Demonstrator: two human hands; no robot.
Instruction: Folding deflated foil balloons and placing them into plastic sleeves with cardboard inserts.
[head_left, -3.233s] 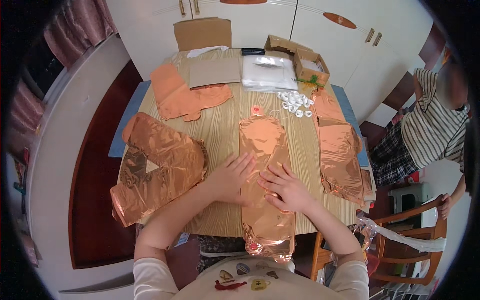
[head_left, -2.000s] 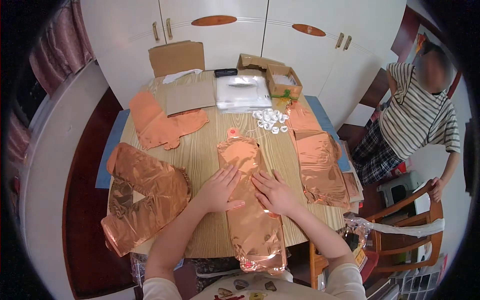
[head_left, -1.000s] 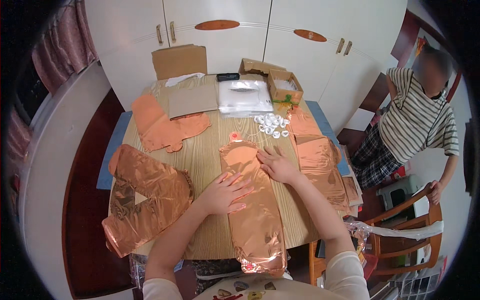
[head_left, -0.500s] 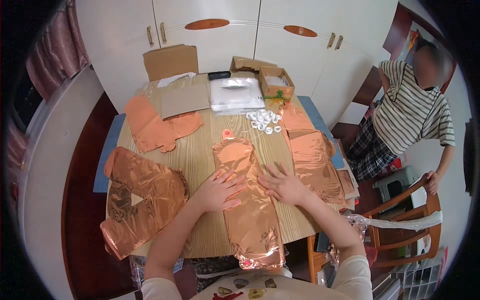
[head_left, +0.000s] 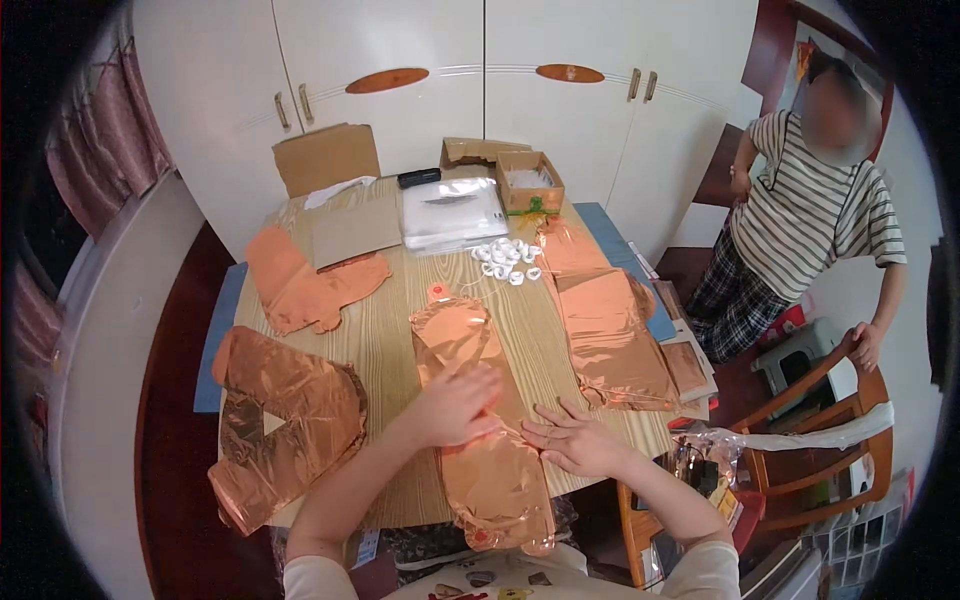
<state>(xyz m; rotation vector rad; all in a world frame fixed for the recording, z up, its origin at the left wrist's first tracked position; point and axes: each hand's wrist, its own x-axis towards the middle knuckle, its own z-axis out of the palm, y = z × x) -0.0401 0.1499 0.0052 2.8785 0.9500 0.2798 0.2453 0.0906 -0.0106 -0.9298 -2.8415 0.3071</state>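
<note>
A flat rose-gold foil balloon [head_left: 497, 480] lies lengthwise in front of me, its near end hanging at the table edge by my shirt. Across its middle rests my left hand [head_left: 458, 408], palm down, with its outstretched fingers slightly blurred. My right hand [head_left: 578, 440] is spread flat at the balloon's right edge, fingertips touching the foil and the rest over the wood. To the left lies a foil balloon with a triangular gap [head_left: 315, 400]. Other flat foil balloons lie at the far left [head_left: 300, 285] and along the right side [head_left: 610, 325].
Behind are a stack of clear plastic sleeves [head_left: 455, 215], white ribbon rolls [head_left: 507, 260], a small cardboard box [head_left: 530, 183] and cardboard sheets [head_left: 355, 228] on the wooden table [head_left: 395, 330]. At right, a person in a striped shirt [head_left: 820, 210] holds a wooden chair [head_left: 800, 395].
Both hands have slid nearer to me along the middle balloon, and the left has moved inward across it. My view has shifted slightly. The other person's bent arm has come forward to the waist.
</note>
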